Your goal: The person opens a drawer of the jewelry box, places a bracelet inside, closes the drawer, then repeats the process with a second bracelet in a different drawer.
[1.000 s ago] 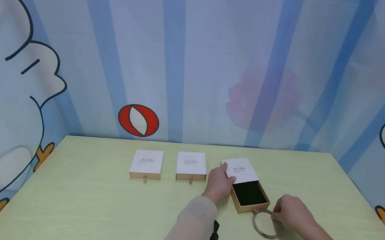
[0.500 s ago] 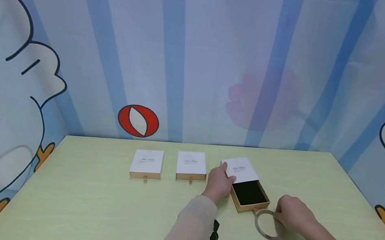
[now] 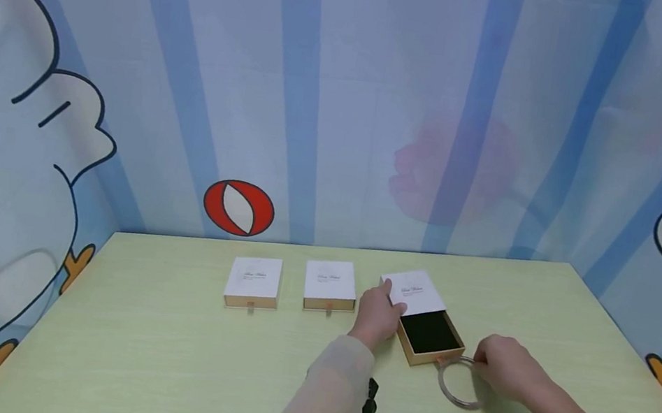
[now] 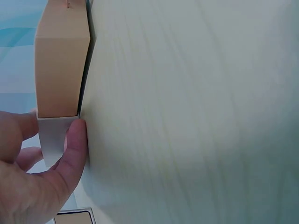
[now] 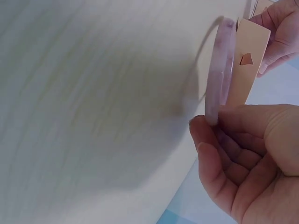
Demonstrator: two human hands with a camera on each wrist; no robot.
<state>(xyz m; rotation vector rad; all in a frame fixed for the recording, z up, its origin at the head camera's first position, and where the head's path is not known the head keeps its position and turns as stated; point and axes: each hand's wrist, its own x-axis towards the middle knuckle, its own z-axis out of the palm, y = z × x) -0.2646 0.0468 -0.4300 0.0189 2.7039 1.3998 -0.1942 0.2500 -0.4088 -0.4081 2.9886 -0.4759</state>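
My left hand (image 3: 375, 317) grips the side of a white box sleeve (image 3: 417, 293) on the table. In the left wrist view, my thumb and fingers (image 4: 70, 158) stand on opposite sides of that sleeve. The box's gold drawer (image 3: 412, 354) is pulled partway out toward me, its dark padded inside facing up with nothing on it. Just in front of the drawer, a pale purplish bangle (image 5: 219, 70) is pinched between thumb and finger of my right hand (image 3: 511, 369). It is raised on edge, near the drawer's ribbon tab (image 5: 246, 59); whether it touches the table cannot be told.
Two more white boxes, a left one (image 3: 253, 282) and a middle one (image 3: 330, 285), stand closed with their tabs toward me. They sit near the back of the pale green table (image 3: 170, 353). A printed cloth backdrop (image 3: 371, 99) rises behind the table.
The bangle and my right hand have shifted slightly to the right, and the bangle now sits a touch higher in view. My left hand and the box have stayed in place.
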